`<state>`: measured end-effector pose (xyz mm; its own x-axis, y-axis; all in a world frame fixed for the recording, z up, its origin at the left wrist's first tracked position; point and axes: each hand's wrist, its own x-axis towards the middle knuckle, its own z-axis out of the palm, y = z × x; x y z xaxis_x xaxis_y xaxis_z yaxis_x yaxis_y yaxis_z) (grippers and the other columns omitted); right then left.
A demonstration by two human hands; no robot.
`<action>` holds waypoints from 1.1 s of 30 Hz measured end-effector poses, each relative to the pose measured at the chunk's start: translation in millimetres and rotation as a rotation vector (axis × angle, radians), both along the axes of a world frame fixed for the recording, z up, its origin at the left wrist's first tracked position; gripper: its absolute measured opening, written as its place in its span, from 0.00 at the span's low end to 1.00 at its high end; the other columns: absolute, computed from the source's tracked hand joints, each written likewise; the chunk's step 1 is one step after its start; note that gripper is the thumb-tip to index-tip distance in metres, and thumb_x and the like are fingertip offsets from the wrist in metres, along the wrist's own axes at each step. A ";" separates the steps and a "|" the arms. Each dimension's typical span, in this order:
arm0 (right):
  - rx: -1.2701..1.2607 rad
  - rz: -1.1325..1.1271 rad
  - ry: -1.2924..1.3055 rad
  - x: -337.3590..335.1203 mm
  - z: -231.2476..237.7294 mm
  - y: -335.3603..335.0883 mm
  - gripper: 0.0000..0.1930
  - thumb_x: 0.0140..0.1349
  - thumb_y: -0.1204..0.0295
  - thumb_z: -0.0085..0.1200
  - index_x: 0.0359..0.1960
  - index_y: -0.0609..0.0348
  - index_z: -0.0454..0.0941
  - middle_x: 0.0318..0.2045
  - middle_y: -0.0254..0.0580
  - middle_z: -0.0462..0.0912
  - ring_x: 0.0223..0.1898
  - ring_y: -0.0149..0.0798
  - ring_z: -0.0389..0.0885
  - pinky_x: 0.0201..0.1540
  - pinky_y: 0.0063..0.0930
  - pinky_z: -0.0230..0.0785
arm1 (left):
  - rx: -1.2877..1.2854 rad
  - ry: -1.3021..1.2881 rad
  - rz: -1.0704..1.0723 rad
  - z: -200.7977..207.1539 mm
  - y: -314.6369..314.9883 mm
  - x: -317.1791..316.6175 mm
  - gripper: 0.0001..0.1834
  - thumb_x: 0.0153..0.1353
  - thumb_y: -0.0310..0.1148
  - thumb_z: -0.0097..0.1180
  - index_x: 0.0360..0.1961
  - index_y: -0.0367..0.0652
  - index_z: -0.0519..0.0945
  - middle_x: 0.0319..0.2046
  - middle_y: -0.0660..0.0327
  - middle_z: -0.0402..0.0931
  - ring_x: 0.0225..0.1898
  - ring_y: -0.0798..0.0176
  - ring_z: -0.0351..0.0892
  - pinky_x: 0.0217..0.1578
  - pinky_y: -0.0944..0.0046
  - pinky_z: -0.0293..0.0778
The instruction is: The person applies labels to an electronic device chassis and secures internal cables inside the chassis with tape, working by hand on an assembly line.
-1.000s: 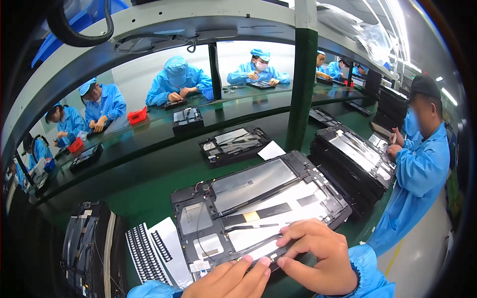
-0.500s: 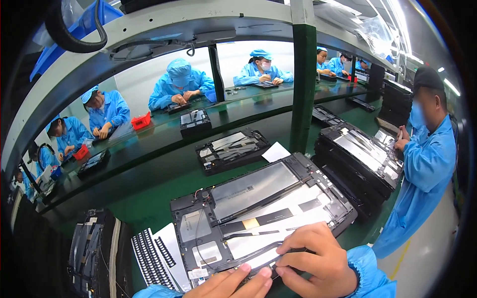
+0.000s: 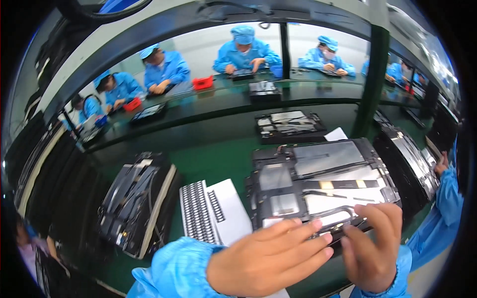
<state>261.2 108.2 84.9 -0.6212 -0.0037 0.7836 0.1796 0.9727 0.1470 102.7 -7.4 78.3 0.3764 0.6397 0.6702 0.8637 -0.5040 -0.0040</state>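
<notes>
Before me lies an open, tablet-like device (image 3: 278, 176) with a black frame, silver panels and dark flat cables, apparently on a stack. My left hand (image 3: 268, 253) is open, its fingers stretched flat over the device's near edge. Just right of it, my right hand (image 3: 372, 243) has bent fingers at the same edge. Its index fingertip is by a thin black cable (image 3: 325, 214). The thumb and another finger come together lower down; what is between them is hidden and blurred. White sheets (image 3: 229, 206) lie left of the device, one carrying rows of small black pieces.
Another stack of devices (image 3: 136, 198) stands at the left, more (image 3: 410, 154) at the right beside a green post (image 3: 372, 79). A similar device (image 3: 288, 124) lies farther back. Across the raised green bench (image 3: 213, 102), several people in blue work near red bins (image 3: 202, 82). A blue sleeve (image 3: 449, 193) shows at right.
The view has swung left, so the bench and device appear farther right. More of my left hand and sleeve shows, still flat at the near edge. My right hand stays at that edge.
</notes>
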 end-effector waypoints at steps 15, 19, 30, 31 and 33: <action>-0.246 -0.105 -0.263 -157.4 -130.0 -87.1 0.05 0.39 0.75 0.49 0.21 0.61 0.75 0.22 0.42 0.70 0.26 0.41 0.70 0.23 0.28 0.63 | -0.116 -0.339 0.582 -143.3 -41.2 -109.1 0.10 0.43 0.24 0.53 0.30 0.43 0.80 0.33 0.61 0.76 0.36 0.58 0.73 0.39 0.61 0.67; -0.437 -0.105 -0.223 -167.8 -138.3 -81.8 0.06 0.38 0.73 0.52 0.20 0.61 0.77 0.22 0.44 0.71 0.25 0.43 0.71 0.23 0.31 0.65 | -0.113 -0.334 0.601 -146.5 -37.8 -109.7 0.10 0.43 0.25 0.52 0.30 0.43 0.80 0.34 0.61 0.76 0.37 0.59 0.73 0.40 0.60 0.67; -0.765 -0.165 -0.165 -191.0 -139.6 -83.1 0.07 0.42 0.73 0.50 0.18 0.67 0.74 0.21 0.54 0.75 0.23 0.49 0.77 0.24 0.36 0.71 | -0.079 -0.365 0.604 -151.0 -44.4 -122.4 0.10 0.38 0.21 0.54 0.25 0.40 0.80 0.30 0.58 0.76 0.35 0.55 0.73 0.39 0.61 0.68; -0.731 -0.130 -0.138 -190.2 -143.1 -82.9 0.07 0.43 0.73 0.50 0.18 0.66 0.74 0.21 0.54 0.75 0.23 0.49 0.77 0.22 0.36 0.71 | -0.094 -0.356 0.615 -152.7 -45.1 -123.5 0.09 0.38 0.21 0.54 0.25 0.40 0.80 0.31 0.58 0.76 0.35 0.55 0.73 0.39 0.61 0.68; -0.743 -0.115 -0.100 -188.8 -142.7 -81.8 0.07 0.43 0.73 0.49 0.18 0.66 0.74 0.21 0.54 0.75 0.22 0.49 0.77 0.22 0.36 0.71 | -0.104 -0.348 0.608 -150.2 -45.0 -122.3 0.09 0.38 0.21 0.54 0.26 0.40 0.80 0.31 0.58 0.76 0.35 0.55 0.73 0.39 0.61 0.68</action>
